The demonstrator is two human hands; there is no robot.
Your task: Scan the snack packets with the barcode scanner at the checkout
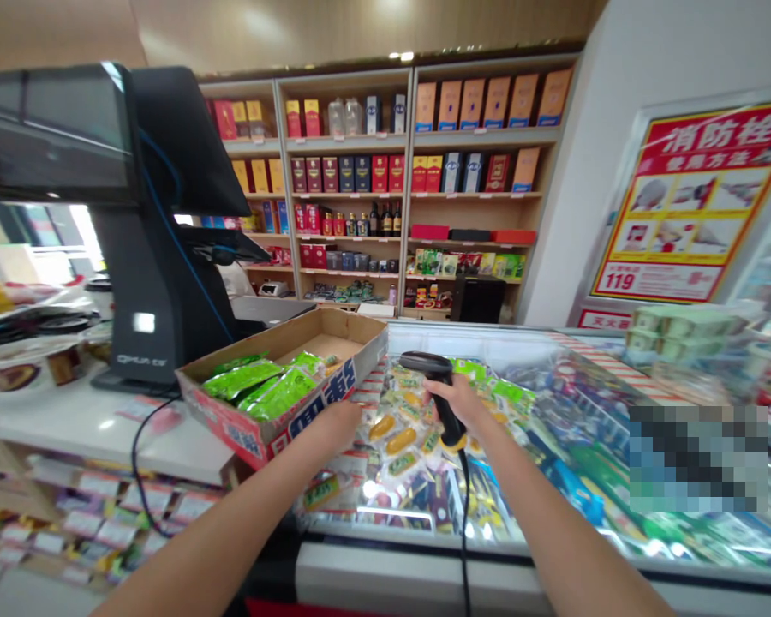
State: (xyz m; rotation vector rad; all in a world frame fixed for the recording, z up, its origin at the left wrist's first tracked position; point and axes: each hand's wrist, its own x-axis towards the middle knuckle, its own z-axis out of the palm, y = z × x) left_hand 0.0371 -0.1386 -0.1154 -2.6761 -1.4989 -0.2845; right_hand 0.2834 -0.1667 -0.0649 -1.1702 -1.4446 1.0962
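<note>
My right hand point(463, 401) is closed around the handle of a black barcode scanner point(427, 364), held upright above the glass top. Its cord point(466, 531) hangs down over the front edge. Close to the right side of an open cardboard box point(222, 428) is my left hand point(339, 425); its fingers are mostly hidden, so I cannot tell whether it holds anything. Bright green packets point(283, 390) lie inside the box. Clear packets with yellow, corn-like contents point(399, 441) are spread on the glass between my hands, with more green packets point(514, 394) behind the scanner.
A black checkout terminal point(160, 317) stands on the white counter point(96, 420) at left. The glass-topped freezer point(343, 561) stretches right, with egg cartons point(674, 330) on its far side. Shelves of boxed goods point(360, 176) line the back wall. A black cable point(140, 463) loops off the counter.
</note>
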